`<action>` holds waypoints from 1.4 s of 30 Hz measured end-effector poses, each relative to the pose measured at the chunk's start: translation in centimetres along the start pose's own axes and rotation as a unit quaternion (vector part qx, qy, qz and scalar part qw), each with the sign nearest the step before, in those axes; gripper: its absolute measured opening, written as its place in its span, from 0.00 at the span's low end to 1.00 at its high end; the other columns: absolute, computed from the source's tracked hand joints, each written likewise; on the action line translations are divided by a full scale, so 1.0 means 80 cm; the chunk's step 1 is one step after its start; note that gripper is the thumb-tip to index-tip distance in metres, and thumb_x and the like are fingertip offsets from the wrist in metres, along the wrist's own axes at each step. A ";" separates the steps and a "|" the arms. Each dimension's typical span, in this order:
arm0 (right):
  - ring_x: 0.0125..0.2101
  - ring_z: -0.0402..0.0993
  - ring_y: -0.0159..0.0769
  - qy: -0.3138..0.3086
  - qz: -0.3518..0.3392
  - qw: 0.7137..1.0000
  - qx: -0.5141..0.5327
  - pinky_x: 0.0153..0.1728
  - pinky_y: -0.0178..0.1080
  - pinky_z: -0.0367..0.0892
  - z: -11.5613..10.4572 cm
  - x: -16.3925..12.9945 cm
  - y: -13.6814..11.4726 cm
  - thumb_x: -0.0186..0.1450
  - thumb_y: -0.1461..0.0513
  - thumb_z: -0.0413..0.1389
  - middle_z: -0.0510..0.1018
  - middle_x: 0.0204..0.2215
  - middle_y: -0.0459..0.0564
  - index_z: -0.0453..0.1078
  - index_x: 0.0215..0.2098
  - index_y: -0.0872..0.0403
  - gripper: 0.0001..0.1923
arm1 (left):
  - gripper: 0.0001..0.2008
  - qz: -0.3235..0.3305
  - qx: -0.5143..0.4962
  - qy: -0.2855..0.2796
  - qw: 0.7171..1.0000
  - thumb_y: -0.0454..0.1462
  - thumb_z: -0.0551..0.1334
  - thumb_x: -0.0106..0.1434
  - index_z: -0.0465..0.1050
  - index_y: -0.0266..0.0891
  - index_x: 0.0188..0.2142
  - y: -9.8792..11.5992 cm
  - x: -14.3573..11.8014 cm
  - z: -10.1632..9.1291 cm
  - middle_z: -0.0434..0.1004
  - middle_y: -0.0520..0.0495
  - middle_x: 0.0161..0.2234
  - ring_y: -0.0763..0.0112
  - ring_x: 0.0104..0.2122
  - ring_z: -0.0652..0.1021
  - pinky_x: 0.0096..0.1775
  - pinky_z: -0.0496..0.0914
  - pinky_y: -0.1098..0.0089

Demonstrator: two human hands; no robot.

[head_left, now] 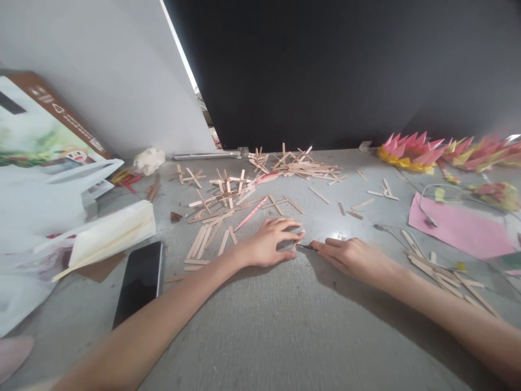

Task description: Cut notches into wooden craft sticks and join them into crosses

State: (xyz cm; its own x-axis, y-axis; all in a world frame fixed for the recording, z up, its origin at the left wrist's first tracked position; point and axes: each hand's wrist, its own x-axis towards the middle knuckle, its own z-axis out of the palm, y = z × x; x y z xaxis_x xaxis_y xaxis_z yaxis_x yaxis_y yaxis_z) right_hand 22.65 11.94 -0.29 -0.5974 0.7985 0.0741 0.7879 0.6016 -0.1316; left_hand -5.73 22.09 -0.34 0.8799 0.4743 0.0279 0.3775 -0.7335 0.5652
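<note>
My left hand point(272, 240) rests palm down on the grey table point(260, 326), its fingertips pinching a small wooden stick piece point(293, 245). My right hand point(353, 256) lies just to the right and grips a thin dark blade or tool point(306, 247), whose tip touches the stick piece between the two hands. Several flat wooden sticks point(203, 241) lie just left of my left hand. A scattered pile of wooden sticks and glued crosses point(244, 187) spreads behind both hands.
A black phone point(140, 279) lies at the left, beside a cream paper stack point(109, 234) and a printed box point(40, 146). Pink paper point(459, 228), pink-and-yellow paper flowers point(411, 151) and more sticks point(443, 271) are at the right. A dark panel stands behind.
</note>
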 end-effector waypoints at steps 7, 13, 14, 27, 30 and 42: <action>0.25 0.73 0.30 0.006 -0.007 0.999 0.030 0.27 0.36 0.58 0.000 -0.001 0.000 0.81 0.60 0.44 0.78 0.32 0.48 0.71 0.64 0.54 0.20 | 0.24 -0.004 0.012 -0.003 1.000 0.50 0.65 0.71 0.75 0.53 0.64 0.005 -0.001 -0.003 0.64 0.45 0.71 0.48 0.71 0.61 0.69 0.55 0.43; 0.25 0.75 0.30 0.023 -0.012 0.999 0.041 0.28 0.35 0.60 -0.001 -0.003 0.000 0.81 0.61 0.44 0.80 0.34 0.50 0.72 0.64 0.54 0.20 | 0.25 -0.003 0.001 -0.001 1.000 0.50 0.64 0.71 0.73 0.55 0.66 0.005 -0.002 -0.003 0.64 0.45 0.71 0.46 0.72 0.60 0.69 0.55 0.42; 0.25 0.75 0.30 0.023 -0.012 0.999 0.040 0.28 0.35 0.60 -0.001 -0.003 0.000 0.81 0.61 0.44 0.80 0.34 0.50 0.72 0.64 0.54 0.20 | 0.25 -0.004 0.000 -0.002 1.000 0.51 0.64 0.71 0.73 0.55 0.66 0.005 -0.002 -0.003 0.64 0.45 0.71 0.46 0.72 0.59 0.69 0.54 0.42; 0.20 0.63 0.27 0.001 0.007 1.000 -0.027 0.25 0.40 0.46 0.012 -0.011 -0.015 0.75 0.69 0.46 0.76 0.32 0.46 0.66 0.65 0.56 0.22 | 0.24 -0.004 0.006 -0.003 1.000 0.51 0.65 0.70 0.75 0.55 0.64 0.004 0.000 -0.002 0.64 0.46 0.71 0.47 0.72 0.60 0.69 0.54 0.43; 0.18 0.59 0.26 0.001 0.008 0.998 -0.055 0.24 0.42 0.42 0.015 -0.013 -0.020 0.72 0.72 0.47 0.75 0.33 0.46 0.63 0.66 0.56 0.26 | 0.24 -0.004 0.008 -0.002 1.000 0.51 0.64 0.71 0.75 0.55 0.64 0.004 0.001 -0.002 0.64 0.46 0.71 0.47 0.72 0.60 0.69 0.55 0.43; 0.18 0.61 0.27 0.016 0.009 0.996 -0.083 0.23 0.40 0.43 0.006 -0.018 -0.032 0.68 0.73 0.49 0.75 0.31 0.46 0.62 0.67 0.58 0.30 | 0.23 -0.006 -0.005 -0.001 1.000 0.52 0.63 0.71 0.75 0.55 0.64 0.007 -0.002 -0.004 0.63 0.46 0.71 0.46 0.72 0.60 0.70 0.53 0.42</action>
State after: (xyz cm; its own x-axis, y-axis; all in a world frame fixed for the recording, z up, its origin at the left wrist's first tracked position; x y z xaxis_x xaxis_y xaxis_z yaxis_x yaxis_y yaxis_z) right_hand 21.38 9.25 -0.55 -0.5805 0.8075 0.1048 0.8135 0.5807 0.0317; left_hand -5.75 21.81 0.23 0.8761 0.4817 0.0196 0.3847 -0.7232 0.5736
